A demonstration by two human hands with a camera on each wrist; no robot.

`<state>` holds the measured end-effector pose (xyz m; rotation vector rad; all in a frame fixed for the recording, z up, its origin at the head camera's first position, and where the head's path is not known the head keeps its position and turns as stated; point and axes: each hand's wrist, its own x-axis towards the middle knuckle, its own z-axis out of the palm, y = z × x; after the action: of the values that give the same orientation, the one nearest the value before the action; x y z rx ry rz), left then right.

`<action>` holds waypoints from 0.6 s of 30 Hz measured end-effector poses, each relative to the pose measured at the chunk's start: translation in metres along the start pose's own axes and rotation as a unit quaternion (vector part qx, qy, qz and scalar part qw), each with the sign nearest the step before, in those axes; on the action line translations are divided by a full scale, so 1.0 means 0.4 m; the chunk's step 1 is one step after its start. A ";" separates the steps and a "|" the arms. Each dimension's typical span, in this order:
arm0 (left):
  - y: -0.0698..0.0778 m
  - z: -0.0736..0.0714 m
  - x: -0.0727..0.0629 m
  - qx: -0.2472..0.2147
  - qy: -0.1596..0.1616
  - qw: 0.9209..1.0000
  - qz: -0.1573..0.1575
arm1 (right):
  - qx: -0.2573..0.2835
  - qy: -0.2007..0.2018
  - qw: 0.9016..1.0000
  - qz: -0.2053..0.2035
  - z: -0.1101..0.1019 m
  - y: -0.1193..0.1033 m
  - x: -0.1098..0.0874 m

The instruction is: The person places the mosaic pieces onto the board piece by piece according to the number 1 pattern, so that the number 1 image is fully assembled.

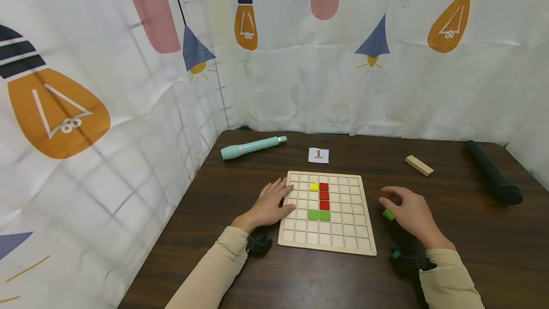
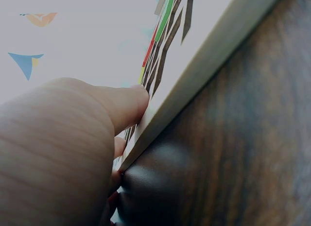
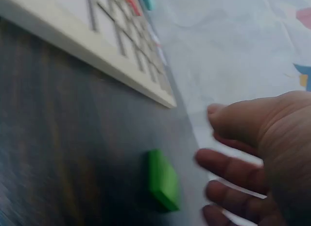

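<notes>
A square wooden grid board lies on the table, with one yellow tile, three red tiles in a column and two green tiles side by side below. My left hand rests along the board's left edge, fingers spread, thumb on the rim in the left wrist view. Right of the board, my right hand hovers with fingers bent and parted, nothing between them. A loose green block lies on the table just below those fingers, apart from them in the right wrist view.
Behind the board lies a small printed pattern card. A mint-green tube-shaped object is at the back left. A plain wooden block and a dark, long cylindrical object lie to the right. Patterned curtain borders the table's back.
</notes>
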<state>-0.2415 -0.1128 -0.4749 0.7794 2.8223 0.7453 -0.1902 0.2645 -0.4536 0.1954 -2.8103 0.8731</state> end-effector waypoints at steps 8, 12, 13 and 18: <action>0.000 0.002 0.000 -0.001 0.002 1.000 -0.002 | -0.017 -0.050 0.998 0.015 -0.031 0.030 -0.008; -0.001 0.003 0.000 0.000 0.003 1.000 -0.003 | -0.017 -0.067 0.997 0.024 -0.041 0.045 -0.011; -0.001 0.003 0.000 -0.001 0.003 1.000 -0.002 | -0.018 -0.071 0.997 0.026 -0.044 0.048 -0.011; 0.000 0.003 0.000 -0.001 0.001 1.000 -0.001 | -0.023 -0.084 0.996 0.028 -0.052 0.056 -0.012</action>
<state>-0.2414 -0.1124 -0.4759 0.7771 2.8234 0.7496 -0.1865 0.2950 -0.4500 0.1927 -3.0023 0.8392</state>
